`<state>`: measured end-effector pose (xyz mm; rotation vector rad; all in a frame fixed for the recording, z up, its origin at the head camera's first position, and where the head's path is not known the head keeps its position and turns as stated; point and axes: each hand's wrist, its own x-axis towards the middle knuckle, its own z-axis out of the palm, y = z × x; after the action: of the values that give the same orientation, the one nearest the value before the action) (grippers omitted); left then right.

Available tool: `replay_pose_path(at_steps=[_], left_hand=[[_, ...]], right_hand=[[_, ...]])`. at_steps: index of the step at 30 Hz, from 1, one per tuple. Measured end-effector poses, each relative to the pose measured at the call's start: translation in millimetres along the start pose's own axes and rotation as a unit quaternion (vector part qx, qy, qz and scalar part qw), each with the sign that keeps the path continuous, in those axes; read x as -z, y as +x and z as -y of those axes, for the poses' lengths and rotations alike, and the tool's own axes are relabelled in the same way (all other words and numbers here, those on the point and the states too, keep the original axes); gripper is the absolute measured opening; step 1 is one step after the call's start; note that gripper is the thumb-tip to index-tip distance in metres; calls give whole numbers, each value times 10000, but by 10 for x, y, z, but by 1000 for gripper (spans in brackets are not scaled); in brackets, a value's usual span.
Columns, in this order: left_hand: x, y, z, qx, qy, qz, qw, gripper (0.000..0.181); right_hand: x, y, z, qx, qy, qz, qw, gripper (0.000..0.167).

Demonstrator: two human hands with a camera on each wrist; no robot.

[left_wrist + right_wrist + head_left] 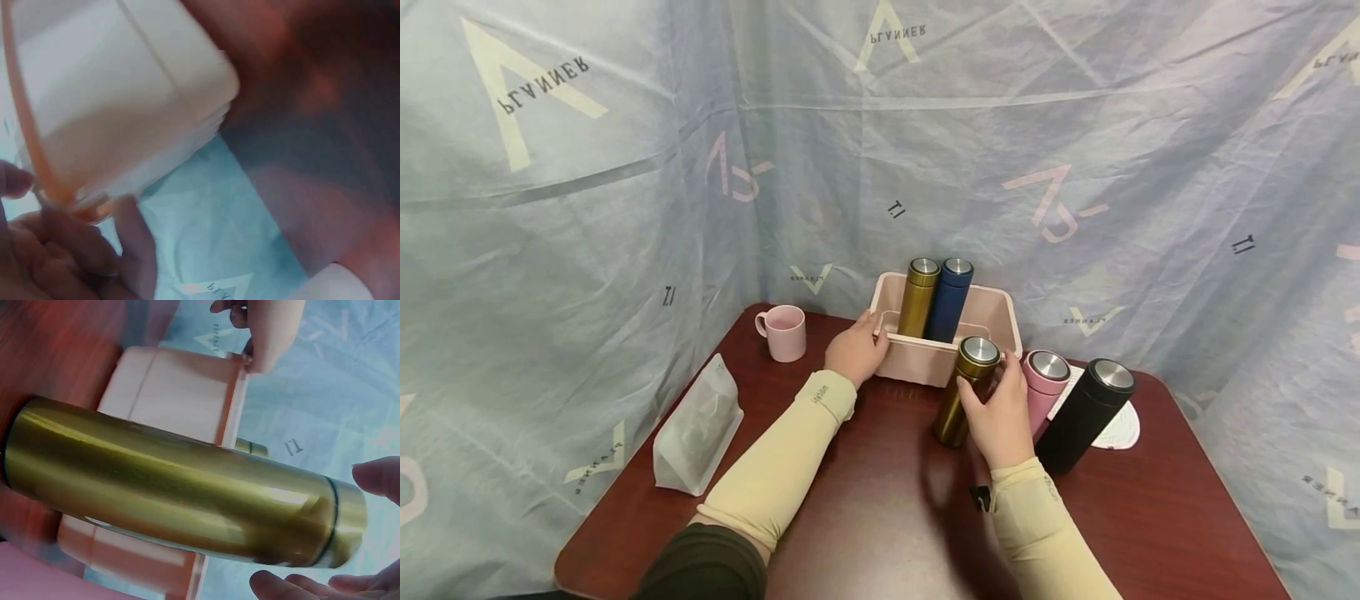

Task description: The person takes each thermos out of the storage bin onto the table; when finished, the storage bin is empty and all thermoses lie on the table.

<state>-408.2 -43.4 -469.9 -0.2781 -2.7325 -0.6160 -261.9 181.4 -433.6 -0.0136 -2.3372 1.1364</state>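
A pale pink plastic bin (917,363) stands at the back of the table. My left hand (855,350) grips its left rim, fingers and thumb around the edge, as the left wrist view also shows. Inside the bin a gold thermos (917,304) and a blue thermos (950,304) stand upright. Another gold thermos (169,484) stands in front of the bin's right part. Around its upper end my right hand (1002,408) is spread, thumb on one side and fingers on the other. The right wrist view shows gaps between these fingers and the thermos.
To the right stand a pink thermos (1043,392) and a black thermos (1086,417), with a white round-ended mat (1122,427) behind them. A pink mug (786,335) and a whitish pouch (698,433) are on the left. Printed cloth hangs behind the table.
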Motion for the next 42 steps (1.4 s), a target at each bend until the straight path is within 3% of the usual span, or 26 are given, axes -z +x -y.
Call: replay_pose_path(at_steps=[7, 13, 24, 32, 42], left_hand=[[212, 112, -77, -67, 227, 259, 9994, 45], [321, 294, -181, -66, 657, 321, 9973, 34], [595, 795, -701, -246, 961, 646, 9930, 63], [475, 1173, -1054, -322, 1137, 945, 9885, 79], [294, 1480, -1302, -723, 1426, 1411, 9770, 92]], right_hand=[[139, -22, 100, 283, 37, -152, 9995, 87], [266, -37, 238, 435, 248, -114, 9987, 90], [408, 2, 380, 507, 505, -199, 9972, 90], [526, -1, 429, 421, 703, -411, 9958, 89], [664, 4, 481, 228, 1794, -301, 9831, 88]])
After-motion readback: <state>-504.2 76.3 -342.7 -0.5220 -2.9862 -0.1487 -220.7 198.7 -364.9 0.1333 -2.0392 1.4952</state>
